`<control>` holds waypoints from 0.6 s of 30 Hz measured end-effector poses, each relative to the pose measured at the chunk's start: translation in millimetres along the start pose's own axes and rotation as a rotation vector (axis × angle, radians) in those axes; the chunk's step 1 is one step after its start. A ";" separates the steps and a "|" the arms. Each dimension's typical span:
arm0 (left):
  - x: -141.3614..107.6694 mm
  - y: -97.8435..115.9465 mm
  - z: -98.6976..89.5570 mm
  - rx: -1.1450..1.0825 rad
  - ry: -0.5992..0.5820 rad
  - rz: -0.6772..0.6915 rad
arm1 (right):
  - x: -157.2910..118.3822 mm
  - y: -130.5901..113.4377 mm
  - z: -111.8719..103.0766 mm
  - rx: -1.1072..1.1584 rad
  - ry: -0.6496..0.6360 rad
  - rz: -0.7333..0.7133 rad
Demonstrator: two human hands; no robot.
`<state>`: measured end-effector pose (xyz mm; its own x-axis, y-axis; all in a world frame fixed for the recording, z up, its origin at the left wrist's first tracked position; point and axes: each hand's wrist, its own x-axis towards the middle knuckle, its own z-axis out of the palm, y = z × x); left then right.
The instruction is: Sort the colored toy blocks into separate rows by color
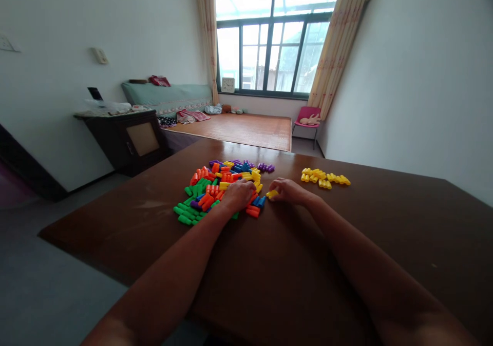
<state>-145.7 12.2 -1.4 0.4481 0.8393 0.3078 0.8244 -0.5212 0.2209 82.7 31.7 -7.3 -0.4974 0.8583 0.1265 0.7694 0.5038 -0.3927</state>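
Observation:
My left hand (239,195) rests over the right side of a heap of small plastic toy building pieces (187,213), its fingers curled down among them. What lies under those fingertips is hidden. The heap mixes green, orange, blue, yellow and purple. Just to its right, my right hand (288,189) is closed at the fingertips on a yellow building piece (271,194), low over the table. Farther right lies a separate group of yellow pieces (323,177). Purple pieces (265,167) lie along the heap's far edge.
The brown table (385,223) carries everything. Beyond it stand a bed (250,130) with a tan mat, a pink chair (308,116) holding a plush toy, and a dark cabinet (123,135). A square clock (228,84) sits at the window.

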 end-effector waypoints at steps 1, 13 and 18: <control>0.0 0.0 0.6 -0.005 -0.002 0.004 | -2.6 1.2 -4.3 -0.013 -0.008 0.069; 1.7 -3.3 4.4 0.007 -0.008 0.041 | -80.0 110.8 -105.9 -0.148 0.039 0.896; 2.0 -2.7 4.5 0.007 -0.014 0.030 | -99.3 150.5 -90.1 0.019 0.199 1.048</control>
<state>-145.5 16.0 -5.5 0.4775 0.8254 0.3012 0.8129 -0.5451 0.2051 284.0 31.1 3.1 0.4851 0.8637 -0.1366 0.7682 -0.4955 -0.4055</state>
